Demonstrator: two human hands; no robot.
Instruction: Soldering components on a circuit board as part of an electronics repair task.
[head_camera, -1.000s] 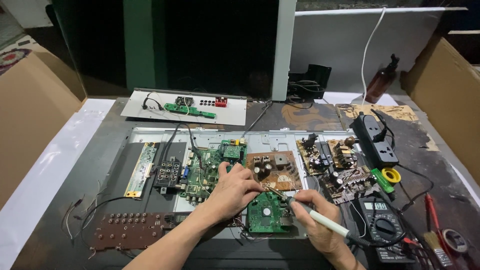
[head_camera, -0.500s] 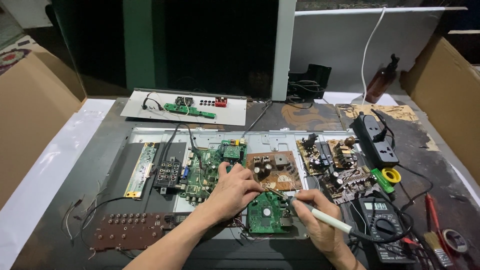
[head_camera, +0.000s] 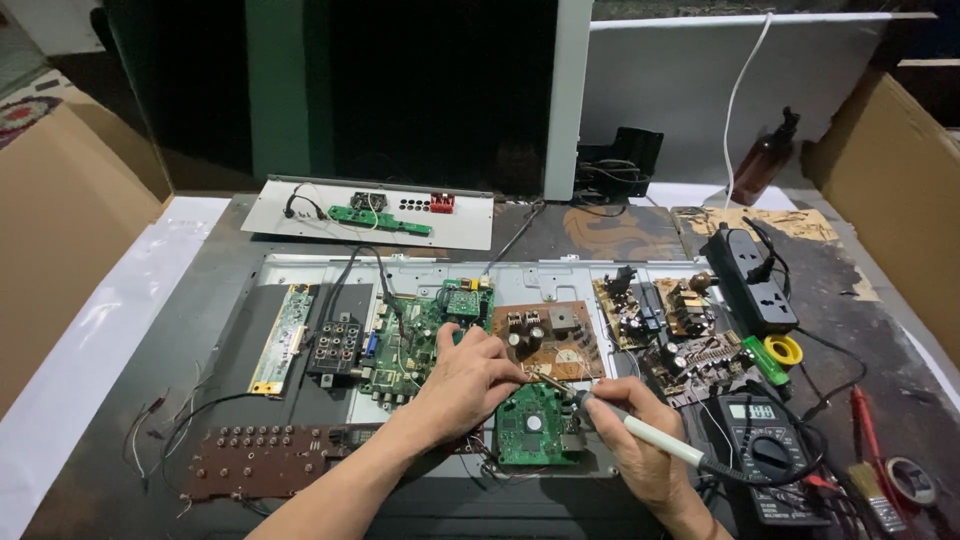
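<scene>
My right hand (head_camera: 640, 445) grips a white-handled soldering iron (head_camera: 655, 440) like a pen, its tip pointing up-left near the upper right corner of a small green circuit board (head_camera: 535, 435). My left hand (head_camera: 465, 380) rests with fingers pinched together just above that board, fingertips close to the iron's tip; whether it holds solder wire I cannot tell. A brown circuit board (head_camera: 550, 340) lies right behind the fingers, and a larger green main board (head_camera: 410, 340) lies under my left wrist.
A black multimeter (head_camera: 765, 455) sits at the right with its leads, a power strip (head_camera: 750, 280) and a yellow tape roll (head_camera: 783, 350) behind it. A brown button board (head_camera: 255, 460) lies front left. Cardboard walls (head_camera: 60, 230) flank the table on both sides.
</scene>
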